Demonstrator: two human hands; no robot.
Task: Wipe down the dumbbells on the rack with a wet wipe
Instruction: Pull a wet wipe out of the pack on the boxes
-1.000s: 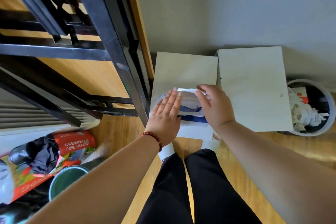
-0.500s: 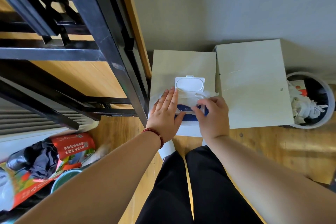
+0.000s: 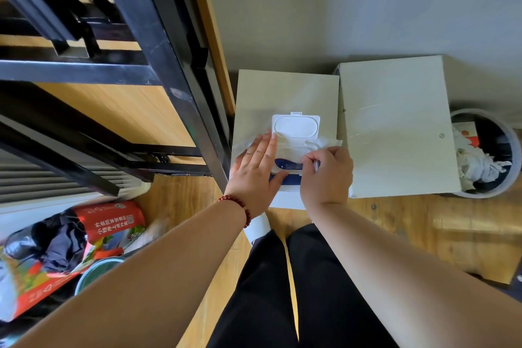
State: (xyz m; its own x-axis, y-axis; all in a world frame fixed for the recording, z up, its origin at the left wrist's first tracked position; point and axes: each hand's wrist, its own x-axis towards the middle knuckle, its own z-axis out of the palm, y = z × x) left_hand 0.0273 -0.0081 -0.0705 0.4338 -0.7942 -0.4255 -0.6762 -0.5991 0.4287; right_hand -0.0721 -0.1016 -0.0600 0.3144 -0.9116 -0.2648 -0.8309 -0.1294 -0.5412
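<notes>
A white and blue pack of wet wipes (image 3: pixel 293 147) lies on a pale box (image 3: pixel 285 93) on the floor, its white flip lid (image 3: pixel 295 126) standing open. My left hand (image 3: pixel 255 171) lies flat on the pack's left side, fingers straight, holding it down. My right hand (image 3: pixel 324 174) pinches a white wipe (image 3: pixel 329 143) at the pack's opening. A black metal rack (image 3: pixel 158 45) rises at the left; no dumbbells show in this view.
A second pale box (image 3: pixel 395 121) stands to the right, and beyond it a round bin (image 3: pixel 485 155) full of used white wipes. A red printed bag with dark clothing (image 3: pixel 70 237) and a teal bucket (image 3: pixel 96 271) lie at the lower left. My black trousers cover the wooden floor below.
The pack's lid, shut a second ago under my right hand, now stands open. My right hand has moved down to the opening and taken hold of a wipe. My left hand stays on the pack.
</notes>
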